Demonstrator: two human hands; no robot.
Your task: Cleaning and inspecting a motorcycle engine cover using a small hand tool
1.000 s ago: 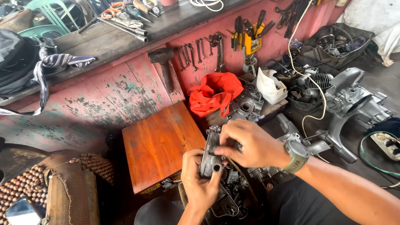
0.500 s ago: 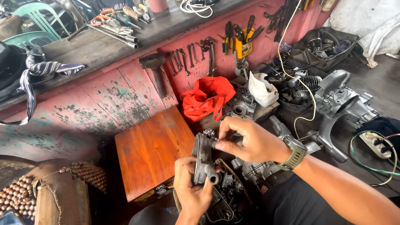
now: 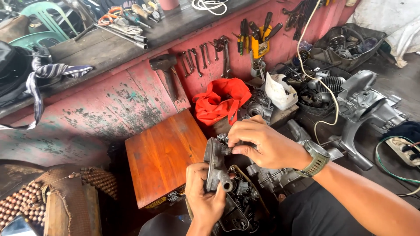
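Gripping a grey metal engine part [image 3: 217, 168] from below, the left hand [image 3: 204, 199] has its fingers curled tight around the casting's lower end, thumb up its face. Above it, the right hand [image 3: 262, 144] pinches something small at the part's top edge; what it pinches is hidden behind the fingertips, perhaps a bolt. This hand's wrist wears a green watch [image 3: 316, 157]. Below, a greasy engine block [image 3: 240, 205] is cut off by the frame's bottom edge. Just left stands a wooden box [image 3: 164, 155]
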